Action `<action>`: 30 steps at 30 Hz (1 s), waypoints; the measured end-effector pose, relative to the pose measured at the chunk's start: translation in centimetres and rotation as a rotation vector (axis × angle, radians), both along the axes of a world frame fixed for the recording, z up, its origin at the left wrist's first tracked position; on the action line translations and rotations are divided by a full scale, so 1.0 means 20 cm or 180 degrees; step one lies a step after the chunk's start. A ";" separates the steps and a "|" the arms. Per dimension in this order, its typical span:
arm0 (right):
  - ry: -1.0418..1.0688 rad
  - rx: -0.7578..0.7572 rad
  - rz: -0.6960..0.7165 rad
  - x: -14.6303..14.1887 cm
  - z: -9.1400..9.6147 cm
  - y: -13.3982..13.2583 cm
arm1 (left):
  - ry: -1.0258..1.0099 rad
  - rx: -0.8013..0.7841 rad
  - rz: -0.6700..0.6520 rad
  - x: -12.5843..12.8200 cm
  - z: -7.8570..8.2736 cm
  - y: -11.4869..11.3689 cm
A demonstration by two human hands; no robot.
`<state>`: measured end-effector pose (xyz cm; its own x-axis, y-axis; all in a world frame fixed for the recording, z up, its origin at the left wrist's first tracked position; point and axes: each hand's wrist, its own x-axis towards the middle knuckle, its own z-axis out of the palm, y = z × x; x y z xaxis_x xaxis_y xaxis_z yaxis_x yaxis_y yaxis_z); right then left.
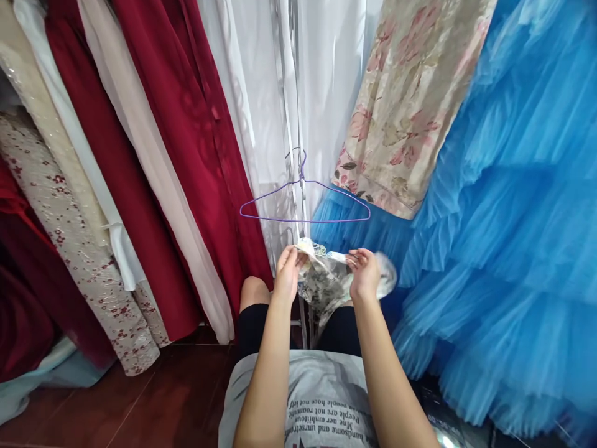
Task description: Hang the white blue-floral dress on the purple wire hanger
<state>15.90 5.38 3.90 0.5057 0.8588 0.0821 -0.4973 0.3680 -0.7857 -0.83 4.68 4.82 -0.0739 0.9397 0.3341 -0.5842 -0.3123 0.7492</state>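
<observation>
Left hand: the left hand point(288, 274) sat just below frame centre, fingers pinched onto the top left edge of the patterned cloth point(325, 287).
Right hand: the right hand point(364, 274) was level with it, fingers curled and pinching the cloth's top right edge.
Cloth: small, grey-and-cream print, bunched between the two hands in the lower middle of the frame, over the person's knees. With both top corners gripped, the rest sagged down by its own weight, so I'd guess that hold was what kept the edge stretched flat-ish.
Hanger: the purple wire hanger point(304, 202) hung empty right above the hands, dead centre. Its hook was caught on the metal rack pole point(293, 93), which is why it stayed level with nobody touching it.
Gap: cloth and hanger were near but apart.
Right side: the blue tulle dress point(513, 218) filled the whole right of the frame, with a floral dress point(410, 106) draped over it at top.
Left side: dark red gowns point(186, 124) and pale ones hung from the upper left down to the wooden floor point(153, 398).
Bottom: the person's grey printed t-shirt point(321, 386) showed at the bottom edge.
</observation>
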 end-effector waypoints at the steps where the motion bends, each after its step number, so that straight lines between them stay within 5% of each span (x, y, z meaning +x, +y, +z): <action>1: -0.0261 0.0016 0.0487 -0.04 0.02 -0.02 | 0.0262 0.0100 0.0025 0.02 0.04 -0.03; 5: -0.1118 -0.0136 0.2469 -0.18 0.10 -0.11 | 0.1274 0.0503 0.0437 0.08 0.13 -0.12; 9: -0.1555 -0.0162 0.3275 -0.19 0.14 -0.21 | 0.1570 0.0759 0.0699 0.04 0.18 -0.15; 21: -0.2304 0.0727 0.1849 -0.19 0.17 -0.24 | 0.1466 0.0783 0.0496 0.01 0.27 -0.30; 26: -0.2205 0.0626 0.2070 -0.17 0.25 -0.31 | 0.1466 0.0858 0.0405 0.02 0.27 -0.31; 30: -0.1433 0.0358 0.2469 -0.11 0.27 -0.33 | 0.1368 0.0736 0.0383 -0.01 0.26 -0.29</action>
<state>13.61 -1.23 9.28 -0.3124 0.9201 0.2363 -0.2918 0.1438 -0.9456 -1.11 -1.16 10.00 0.0127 0.8308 0.5565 -0.1874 -0.5447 0.8174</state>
